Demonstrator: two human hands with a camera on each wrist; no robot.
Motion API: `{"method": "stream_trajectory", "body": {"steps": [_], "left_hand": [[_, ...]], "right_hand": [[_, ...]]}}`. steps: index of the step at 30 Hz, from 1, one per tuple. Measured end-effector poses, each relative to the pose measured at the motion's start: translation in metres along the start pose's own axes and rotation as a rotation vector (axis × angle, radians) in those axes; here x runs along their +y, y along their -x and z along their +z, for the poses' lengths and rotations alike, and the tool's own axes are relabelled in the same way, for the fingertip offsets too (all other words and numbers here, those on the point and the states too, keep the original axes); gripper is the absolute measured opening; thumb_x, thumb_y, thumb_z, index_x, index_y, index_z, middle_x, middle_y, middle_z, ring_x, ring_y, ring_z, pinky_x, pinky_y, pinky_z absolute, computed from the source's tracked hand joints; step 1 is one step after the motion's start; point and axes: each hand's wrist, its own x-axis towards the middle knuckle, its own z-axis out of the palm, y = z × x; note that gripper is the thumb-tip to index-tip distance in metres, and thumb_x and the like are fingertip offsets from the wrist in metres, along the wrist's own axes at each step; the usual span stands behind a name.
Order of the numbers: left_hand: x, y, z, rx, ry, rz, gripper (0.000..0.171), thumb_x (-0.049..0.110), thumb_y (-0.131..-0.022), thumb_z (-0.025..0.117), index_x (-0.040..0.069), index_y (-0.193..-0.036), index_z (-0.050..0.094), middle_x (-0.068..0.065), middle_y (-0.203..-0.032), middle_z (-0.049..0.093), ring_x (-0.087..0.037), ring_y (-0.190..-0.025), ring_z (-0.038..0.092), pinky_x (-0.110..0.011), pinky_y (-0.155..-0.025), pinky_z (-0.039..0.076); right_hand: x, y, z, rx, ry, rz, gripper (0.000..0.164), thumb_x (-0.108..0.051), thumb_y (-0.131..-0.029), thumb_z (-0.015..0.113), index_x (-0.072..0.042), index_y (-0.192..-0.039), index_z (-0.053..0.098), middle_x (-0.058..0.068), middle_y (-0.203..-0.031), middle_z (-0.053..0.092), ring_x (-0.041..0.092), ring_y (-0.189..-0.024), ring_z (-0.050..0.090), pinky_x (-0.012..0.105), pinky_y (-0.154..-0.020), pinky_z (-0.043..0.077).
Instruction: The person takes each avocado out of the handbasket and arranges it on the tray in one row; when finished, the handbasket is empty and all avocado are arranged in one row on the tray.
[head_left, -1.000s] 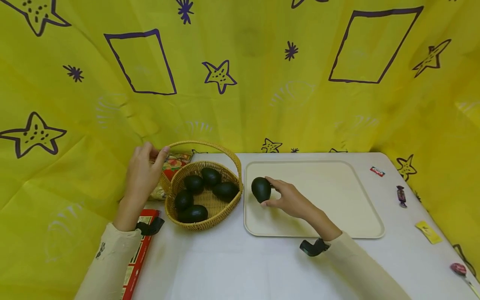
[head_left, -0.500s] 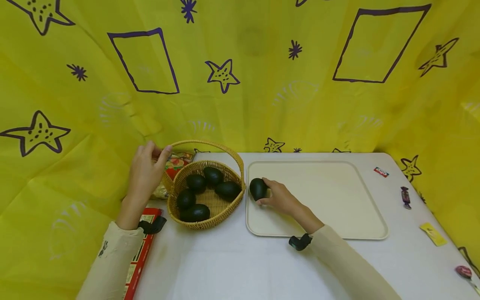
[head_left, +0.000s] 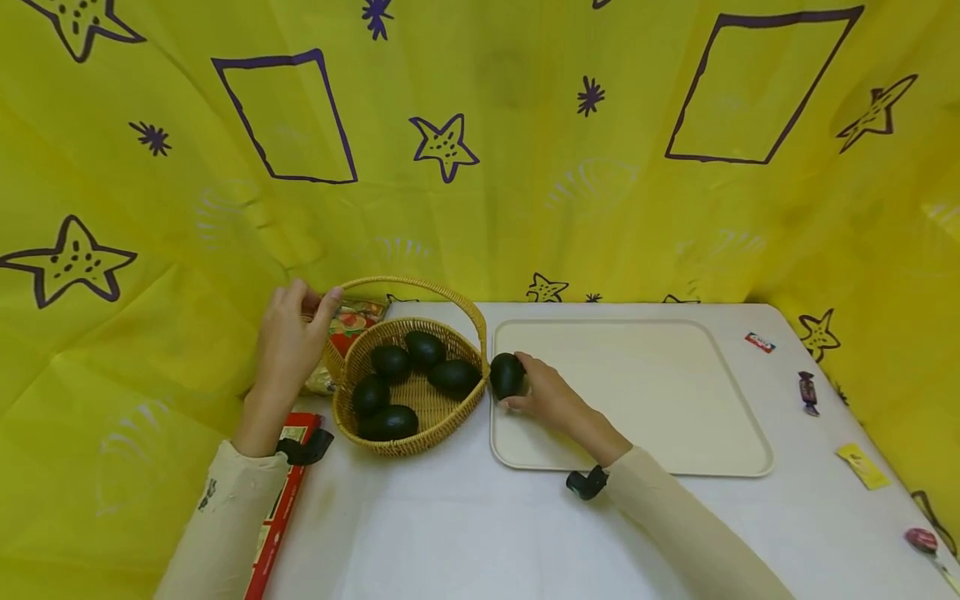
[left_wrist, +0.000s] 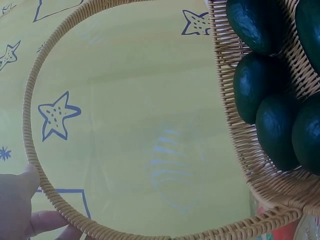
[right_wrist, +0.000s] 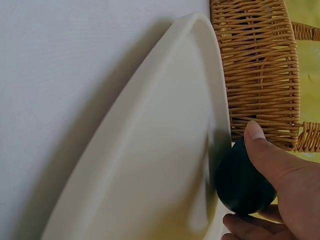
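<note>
A dark green avocado (head_left: 507,376) is gripped between the thumb and fingers of my right hand (head_left: 551,397), over the left edge of the cream tray (head_left: 630,400) and right beside the basket's rim. My left hand (head_left: 291,342) holds the arched handle (head_left: 405,284) of the wicker basket (head_left: 408,448) on its left side. Several more avocados (head_left: 387,423) lie inside the basket. In the left wrist view the thumb and fingers of the left hand (left_wrist: 20,210) curl round the handle. The right wrist view shows the avocado (right_wrist: 243,180) low beside the woven wall (right_wrist: 260,75).
Behind the left hand lie colourful packages (head_left: 352,323). A long red box (head_left: 281,508) sits under the left forearm. Along the right table edge are a small red packet (head_left: 760,342), a purple wrapped candy (head_left: 807,393), a yellow sachet (head_left: 862,466) and a lollipop (head_left: 922,541). Yellow cloth surrounds the table.
My right hand has carried the avocado leftward across the tray's left side to the basket's rim. The left hand keeps its hold on the handle.
</note>
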Motion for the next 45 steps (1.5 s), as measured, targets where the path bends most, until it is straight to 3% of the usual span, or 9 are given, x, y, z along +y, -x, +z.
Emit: {"method": "stream_trajectory", "body": {"steps": [14,20,29,34,45], "left_hand": [[-0.002,-0.003,-0.002,0.002,-0.003,0.009,0.054,0.055,-0.108,0.053,0.002,-0.098,0.055,-0.019,-0.099,0.054,-0.034,-0.089,0.052,-0.043,-0.076,0.038],[-0.002,-0.003,-0.003,0.009,-0.003,0.019,0.053,0.054,-0.108,0.054,0.002,-0.097,0.055,-0.019,-0.099,0.054,-0.035,-0.089,0.052,-0.043,-0.076,0.039],[-0.003,-0.002,-0.004,0.016,-0.005,0.024,0.053,0.053,-0.108,0.055,0.002,-0.097,0.056,-0.020,-0.100,0.056,-0.036,-0.090,0.054,-0.045,-0.077,0.040],[-0.003,-0.001,-0.003,-0.001,-0.003,0.018,0.053,0.054,-0.108,0.054,0.002,-0.098,0.057,-0.020,-0.101,0.056,-0.036,-0.091,0.055,-0.046,-0.078,0.041],[-0.002,-0.002,-0.002,-0.002,-0.002,0.027,0.053,0.054,-0.108,0.054,0.002,-0.097,0.056,-0.019,-0.099,0.056,-0.035,-0.090,0.054,-0.045,-0.078,0.040]], "right_hand": [[0.001,0.008,-0.013,-0.016,0.018,0.009,0.103,-0.031,-0.089,0.088,0.005,-0.163,0.027,0.030,-0.162,0.041,0.048,-0.148,0.042,0.058,-0.121,0.035],[-0.003,0.014,-0.026,0.001,0.028,-0.001,0.092,-0.034,-0.091,0.086,0.006,-0.159,0.037,0.027,-0.159,0.046,0.046,-0.147,0.045,0.057,-0.121,0.035],[-0.041,0.024,-0.040,-0.010,0.011,-0.142,0.062,-0.034,-0.095,0.081,0.001,-0.143,0.063,0.019,-0.142,0.066,0.039,-0.134,0.061,0.054,-0.112,0.047],[-0.060,0.027,-0.036,-0.045,0.004,-0.212,0.054,-0.031,-0.097,0.079,0.000,-0.139,0.066,0.018,-0.136,0.070,0.036,-0.126,0.066,0.050,-0.105,0.053],[-0.095,0.019,-0.012,-0.152,0.015,-0.320,0.049,-0.032,-0.099,0.076,-0.004,-0.139,0.067,0.011,-0.138,0.069,0.028,-0.131,0.063,0.044,-0.107,0.052]]}}
